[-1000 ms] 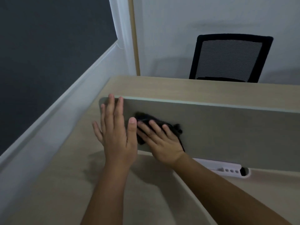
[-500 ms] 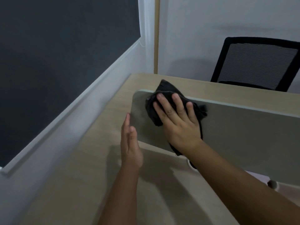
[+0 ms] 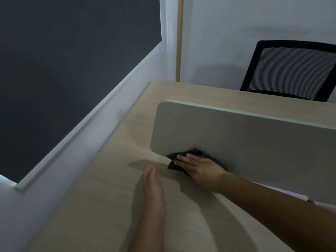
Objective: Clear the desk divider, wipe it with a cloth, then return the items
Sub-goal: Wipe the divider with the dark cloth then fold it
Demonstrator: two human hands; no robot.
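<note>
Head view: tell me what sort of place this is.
Probably an office workstation: a desk split by a grey divider, a black mesh chair on its far side, and a dark wall panel.

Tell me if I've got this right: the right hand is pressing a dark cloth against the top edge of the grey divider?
Not quite. In the head view the right hand presses the dark cloth against the bottom edge of the grey divider, near its left corner, not the top.

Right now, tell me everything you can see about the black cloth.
The black cloth is a dark, soft, bunched fabric, mostly hidden under the right hand. That hand presses it flat-palmed against the lower left corner of the grey desk divider, just above the wooden desk. Only crumpled edges show past the fingers. The left hand is clear of it.
</note>
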